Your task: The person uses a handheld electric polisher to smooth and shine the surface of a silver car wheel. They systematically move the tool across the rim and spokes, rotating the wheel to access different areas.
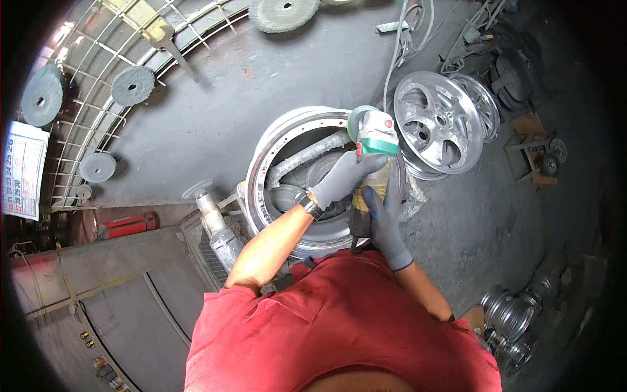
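Both my hands, in grey gloves, hold an angle grinder [379, 145] with a white and green head and a yellowish body. My left hand [343, 176] is closed round it just behind the head. Farther back, my right hand [386, 222] wraps the body near its dark rear end. A green-edged disc [356, 121] on the grinder's head is at the far right edge of a large metal wheel rim [256, 186]; whether they touch I cannot tell. The rim lies in front of me, with a pale bar-like piece [307, 157] visible through its opening.
Polished alloy wheels [441, 121] stand to the right of the rim, and several more rims [509, 313] lie at the lower right. A spindle machine [219, 232] is close on the left. Abrasive discs [132, 86] hang on a wire grid. A cable [392, 72] runs beyond the grinder.
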### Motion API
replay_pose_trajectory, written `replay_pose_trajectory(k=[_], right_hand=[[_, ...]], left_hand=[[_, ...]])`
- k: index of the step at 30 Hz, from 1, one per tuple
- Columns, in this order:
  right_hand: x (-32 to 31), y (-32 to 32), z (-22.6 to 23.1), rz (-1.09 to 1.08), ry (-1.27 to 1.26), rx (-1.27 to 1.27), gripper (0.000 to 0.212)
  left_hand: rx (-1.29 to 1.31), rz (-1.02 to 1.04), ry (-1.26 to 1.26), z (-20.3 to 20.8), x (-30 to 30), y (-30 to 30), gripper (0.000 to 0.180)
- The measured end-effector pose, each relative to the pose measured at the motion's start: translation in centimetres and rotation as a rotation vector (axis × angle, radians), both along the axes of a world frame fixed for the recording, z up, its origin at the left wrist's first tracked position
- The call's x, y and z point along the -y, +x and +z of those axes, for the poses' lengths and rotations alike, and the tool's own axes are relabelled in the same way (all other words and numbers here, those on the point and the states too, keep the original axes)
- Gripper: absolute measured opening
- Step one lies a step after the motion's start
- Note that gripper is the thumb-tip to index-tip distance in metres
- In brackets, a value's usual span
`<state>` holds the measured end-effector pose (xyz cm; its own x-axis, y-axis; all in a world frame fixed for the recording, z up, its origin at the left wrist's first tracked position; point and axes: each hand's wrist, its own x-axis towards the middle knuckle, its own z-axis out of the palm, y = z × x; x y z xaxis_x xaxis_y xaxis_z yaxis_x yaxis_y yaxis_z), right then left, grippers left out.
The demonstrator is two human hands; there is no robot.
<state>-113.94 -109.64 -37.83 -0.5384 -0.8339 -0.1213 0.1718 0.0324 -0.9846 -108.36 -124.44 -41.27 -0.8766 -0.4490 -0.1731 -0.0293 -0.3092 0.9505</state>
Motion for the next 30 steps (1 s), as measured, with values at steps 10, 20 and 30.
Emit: replay_pose_trajectory(k=[10, 20, 30], right_hand=[[4.2, 0.9, 1.2, 0.743, -0.130, -0.313, 0.088], [-0.1, -2.4, 1.2, 0.207, 0.078, -0.016, 0.077], [1.5, -0.1, 0.8, 0.281, -0.024, -0.162, 0.084]], left_hand=[[-0.344, 0.973, 0.474, -4.0, -5.2, 11.0, 0.066], [-0.024, 0.241, -0.046, -1.9, -1.0, 1.3, 0.038], [-0.083, 0.437, 0.172, 2.4, -1.5, 5.0, 0.038]])
